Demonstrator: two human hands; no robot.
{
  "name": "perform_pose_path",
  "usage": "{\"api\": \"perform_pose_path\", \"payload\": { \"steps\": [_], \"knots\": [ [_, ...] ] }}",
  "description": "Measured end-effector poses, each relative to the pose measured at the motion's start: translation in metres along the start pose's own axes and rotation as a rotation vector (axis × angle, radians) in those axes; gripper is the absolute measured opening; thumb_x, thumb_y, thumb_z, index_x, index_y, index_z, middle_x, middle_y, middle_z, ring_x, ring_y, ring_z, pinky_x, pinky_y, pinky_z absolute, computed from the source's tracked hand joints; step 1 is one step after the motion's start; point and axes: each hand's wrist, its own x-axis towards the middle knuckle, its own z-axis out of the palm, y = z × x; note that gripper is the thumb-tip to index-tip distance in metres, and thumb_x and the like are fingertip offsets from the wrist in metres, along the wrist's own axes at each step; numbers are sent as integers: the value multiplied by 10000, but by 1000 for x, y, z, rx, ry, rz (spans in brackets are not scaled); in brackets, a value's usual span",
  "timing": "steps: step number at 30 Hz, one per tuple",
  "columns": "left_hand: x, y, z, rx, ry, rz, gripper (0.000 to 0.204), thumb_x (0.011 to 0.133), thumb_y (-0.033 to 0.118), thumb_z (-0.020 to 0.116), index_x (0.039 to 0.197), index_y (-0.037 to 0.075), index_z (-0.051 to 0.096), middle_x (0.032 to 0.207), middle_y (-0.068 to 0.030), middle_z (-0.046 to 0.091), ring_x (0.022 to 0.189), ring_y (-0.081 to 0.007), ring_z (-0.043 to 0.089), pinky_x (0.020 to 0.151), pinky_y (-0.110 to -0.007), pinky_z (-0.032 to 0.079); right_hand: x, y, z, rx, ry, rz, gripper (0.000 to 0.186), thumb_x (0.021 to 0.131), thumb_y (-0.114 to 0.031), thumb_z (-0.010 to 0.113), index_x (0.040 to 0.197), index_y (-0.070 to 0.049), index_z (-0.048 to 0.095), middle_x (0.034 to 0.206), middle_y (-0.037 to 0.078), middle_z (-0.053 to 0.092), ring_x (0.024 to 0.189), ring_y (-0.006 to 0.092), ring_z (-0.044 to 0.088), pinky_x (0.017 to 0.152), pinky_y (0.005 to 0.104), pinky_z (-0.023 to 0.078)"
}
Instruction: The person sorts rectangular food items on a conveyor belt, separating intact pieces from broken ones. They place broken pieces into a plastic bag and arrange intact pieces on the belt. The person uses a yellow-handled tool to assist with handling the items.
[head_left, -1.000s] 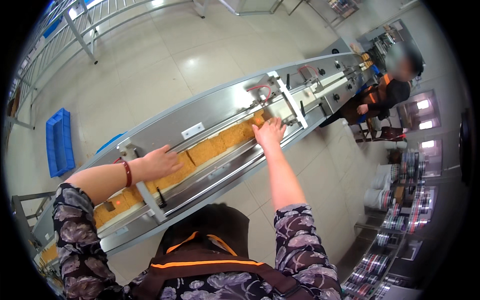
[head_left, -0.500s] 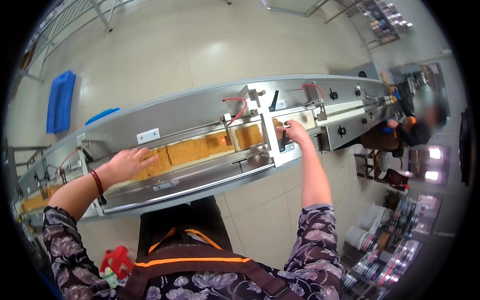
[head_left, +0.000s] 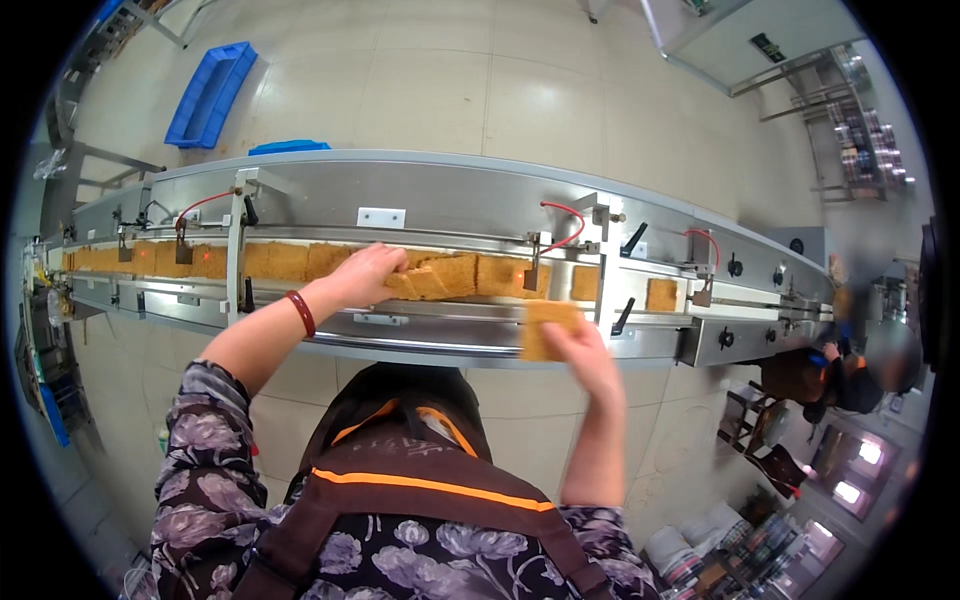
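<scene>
My right hand (head_left: 587, 358) is closed on a flat golden-brown square slice (head_left: 540, 325), which looks like cake or toast. It holds the slice over the near side of the conveyor, a little blurred by motion. My left hand (head_left: 368, 277) is on the row of slices, its fingers bent and drawn together at a tilted slice (head_left: 425, 278) that overlaps its neighbour. More slices lie end to end along the conveyor channel (head_left: 625, 283) to the left. To the right, a separate slice (head_left: 662, 295) lies beyond the white bracket.
A metal sensor arm with a red cable (head_left: 570, 228) overhangs the channel, beside a white bracket (head_left: 608, 255) with black levers (head_left: 633, 238). On the floor beyond is a blue crate (head_left: 210, 95). A co-worker (head_left: 850, 375) sits at the far right end.
My right hand has come from the channel past the bracket back toward me, bringing a slice into view. My left hand has moved right along the row, and its fingers have drawn in. The view has shifted.
</scene>
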Motion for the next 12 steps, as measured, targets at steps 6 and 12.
{"api": "perform_pose_path", "payload": {
  "steps": [6, 12],
  "knots": [
    [-8, 22, 4, -834, 146, -207, 395, 841, 52, 622, 1213, 71, 492, 1171, -109, 616, 1036, -314, 615, 881, -391, 498, 48, 26, 142, 70, 177, -314, 410, 958, -299, 584, 1222, 12, 540, 1255, 128, 517, 1142, 207, 522, 964, 342, 434],
    [-27, 44, -7, -2178, -47, -241, 516, 966, 289, 565, 1411, 111, 376, 1346, -69, 510, 1231, -229, 518, 954, -444, 485, 89, 9, 204, -224, 390, -429, 528, 949, -313, 584, 1340, -1, 413, 1427, 164, 344, 1301, 335, 388, 1069, 394, 347]
  ]
}}
